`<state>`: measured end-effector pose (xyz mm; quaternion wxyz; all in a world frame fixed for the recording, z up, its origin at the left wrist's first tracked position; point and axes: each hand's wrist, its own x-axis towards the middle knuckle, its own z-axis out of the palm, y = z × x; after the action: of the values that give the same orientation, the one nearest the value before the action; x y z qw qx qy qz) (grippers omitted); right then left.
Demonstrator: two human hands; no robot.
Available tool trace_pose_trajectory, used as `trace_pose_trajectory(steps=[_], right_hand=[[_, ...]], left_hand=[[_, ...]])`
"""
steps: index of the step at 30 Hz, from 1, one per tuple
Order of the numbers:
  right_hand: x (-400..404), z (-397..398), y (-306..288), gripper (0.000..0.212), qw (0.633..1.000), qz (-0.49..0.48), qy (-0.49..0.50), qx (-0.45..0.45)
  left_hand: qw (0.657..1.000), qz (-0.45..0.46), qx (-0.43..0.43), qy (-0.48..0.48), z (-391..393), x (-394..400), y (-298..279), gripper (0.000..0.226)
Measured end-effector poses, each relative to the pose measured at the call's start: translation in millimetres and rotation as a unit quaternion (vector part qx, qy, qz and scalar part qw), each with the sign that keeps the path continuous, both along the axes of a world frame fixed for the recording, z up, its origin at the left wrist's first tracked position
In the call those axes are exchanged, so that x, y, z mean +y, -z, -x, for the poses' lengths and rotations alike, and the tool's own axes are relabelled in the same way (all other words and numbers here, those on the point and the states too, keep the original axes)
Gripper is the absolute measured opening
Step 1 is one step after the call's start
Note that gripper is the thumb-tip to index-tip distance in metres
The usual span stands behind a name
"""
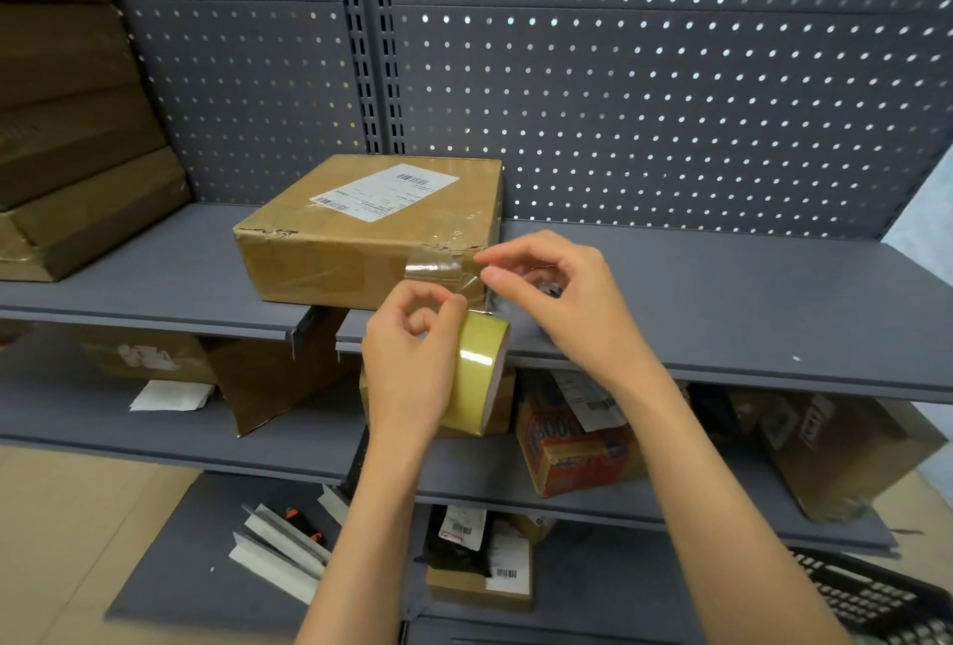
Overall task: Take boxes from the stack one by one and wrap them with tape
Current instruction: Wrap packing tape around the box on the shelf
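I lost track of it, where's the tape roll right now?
In the head view, the tape roll is at centre, held in the left hand just below the front edge of the shelf, in front of the labelled cardboard box.

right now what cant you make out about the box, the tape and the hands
- Brown cardboard box, head view: white shipping label print too small to read; rear and far sides face away.
- Yellowish tape roll: its core and left side are hidden by the left hand.
- Right hand: whether it pinches the clear tape strip is unclear; curled fingers partly hide a small object.
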<state>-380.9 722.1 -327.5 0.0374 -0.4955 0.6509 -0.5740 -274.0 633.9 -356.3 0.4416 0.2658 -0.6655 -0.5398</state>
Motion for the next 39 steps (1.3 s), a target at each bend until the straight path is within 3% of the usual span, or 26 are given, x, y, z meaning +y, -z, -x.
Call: trace_pose_trajectory(steps=[6, 17, 19, 24, 29, 32, 35, 39], right_hand=[[-7.3, 3.4, 18.2, 0.018, 0.997, -0.071, 0.003, 0.028], [-11.8, -2.1, 25.4, 0.013, 0.998, -0.063, 0.005, -0.016], [-14.4, -5.1, 27.4, 0.013, 0.997, -0.055, 0.022, -0.040], [-15.9, -7.2, 23.1, 0.015, 0.994, -0.029, 0.057, -0.094], [-17.7, -8.9, 17.6, 0.013, 0.994, -0.026, 0.072, -0.082], [-18.8, -10.5, 17.0, 0.012, 0.993, -0.036, 0.075, -0.078], [-19.5, -14.9, 23.2, 0.013, 0.993, -0.041, 0.084, -0.075], [-20.3, -24.9, 17.0, 0.012, 0.990, 0.038, 0.116, -0.070]], left_hand=[[1.000, -0.003, -0.001, 0.014, -6.9, 0.4, 1.2, 0.011], [0.999, -0.014, -0.005, 0.038, -6.9, -1.3, 5.7, 0.008], [0.997, -0.037, -0.012, 0.063, -6.5, 0.5, 4.3, 0.007], [0.985, -0.107, -0.048, 0.128, -12.4, -1.4, 2.1, 0.034], [0.958, -0.046, -0.099, 0.267, -21.8, -6.0, 2.0, 0.017], [0.963, -0.043, -0.082, 0.253, -21.5, -5.5, 3.6, 0.037], [0.971, -0.025, -0.079, 0.225, -22.5, -2.3, -0.1, 0.031], [0.973, -0.058, -0.085, 0.207, -19.5, -5.2, -4.3, 0.043]])
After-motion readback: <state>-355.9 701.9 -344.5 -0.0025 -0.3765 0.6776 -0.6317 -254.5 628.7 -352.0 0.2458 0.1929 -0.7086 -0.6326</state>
